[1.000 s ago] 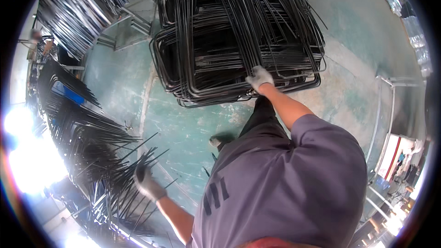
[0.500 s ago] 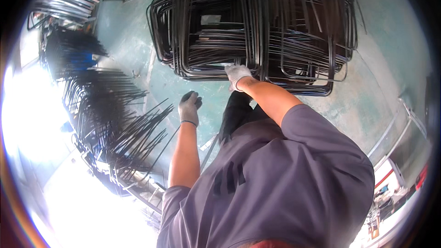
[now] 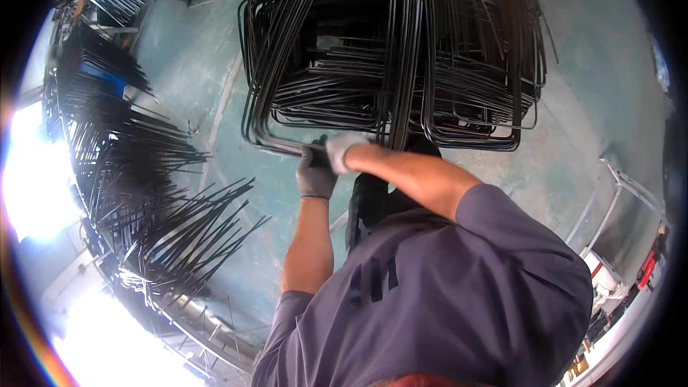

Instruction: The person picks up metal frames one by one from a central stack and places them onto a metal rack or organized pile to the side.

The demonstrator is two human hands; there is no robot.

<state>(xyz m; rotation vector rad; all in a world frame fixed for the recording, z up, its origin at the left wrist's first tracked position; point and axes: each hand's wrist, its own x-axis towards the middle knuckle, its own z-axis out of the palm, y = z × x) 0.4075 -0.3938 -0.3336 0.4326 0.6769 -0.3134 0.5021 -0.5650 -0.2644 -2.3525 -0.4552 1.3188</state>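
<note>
Evidently the left hand (image 3: 317, 177) has its grip clamped on the near end of the bent black rods (image 3: 264, 97); these slant over the left of the dark frame pile (image 3: 344, 68), nested so one hold should gather several; the right hand (image 3: 345, 152) is just beside, its grip too blurred to tell.

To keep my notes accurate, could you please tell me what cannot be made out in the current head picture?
In the head view:
Right hand: fingers blurred, so the grip is unclear.
Left hand: fingertips partly lost against the dark bent rods.
Rod pile: far side cut off by the top edge.
Left background: washed out by bright glare.
</note>
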